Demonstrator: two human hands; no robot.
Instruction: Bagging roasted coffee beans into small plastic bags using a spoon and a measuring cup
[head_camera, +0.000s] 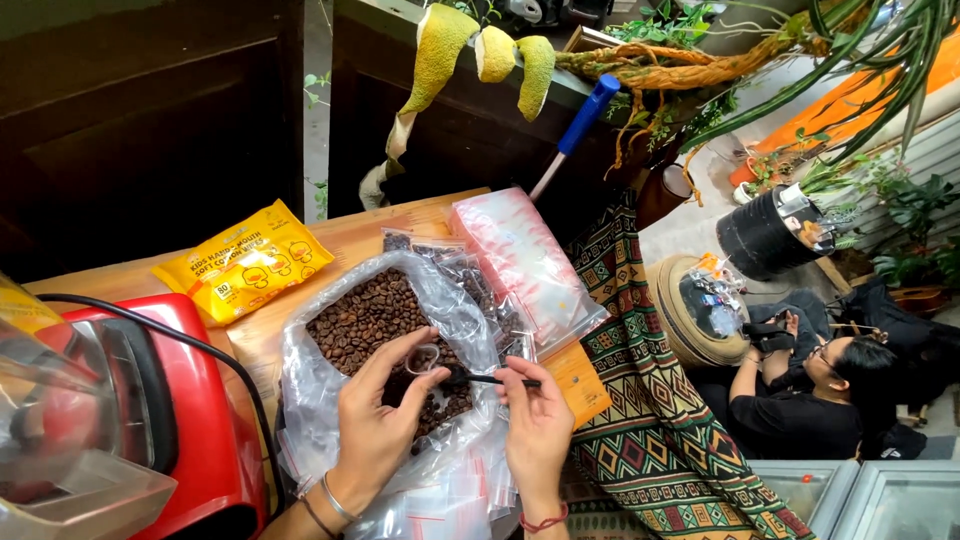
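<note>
Wooden tabletop (360, 240), seen from above; landmark is the open clear bag of coffee beans (375, 315) at its middle. Nearest the camera, the left hand (375, 420) rests on the bag's near edge, thumb and fingers curled around a small clear pouch (424, 358) held over the beans, pinched on its rim. Right hand (535, 420) sits just right of the bag, fingers closed on the handle of a thin dark spoon (490, 379). Spoon's long axis runs roughly level, handle to the right, bowl end pointing left to the pouch mouth, touching or nearly so; cannot tell which. Spoon bowl is dark against the beans, contents not readable. More clear pouches with red strips (455, 495) lie below the bag, partly cut off. Left of the bag: red appliance (195, 420), its clear jug blurred. Beyond it, a yellow packet (245, 262); beyond right, a stack of zip bags (520, 262). Far right, on the floor, a person sits (810, 395).
</note>
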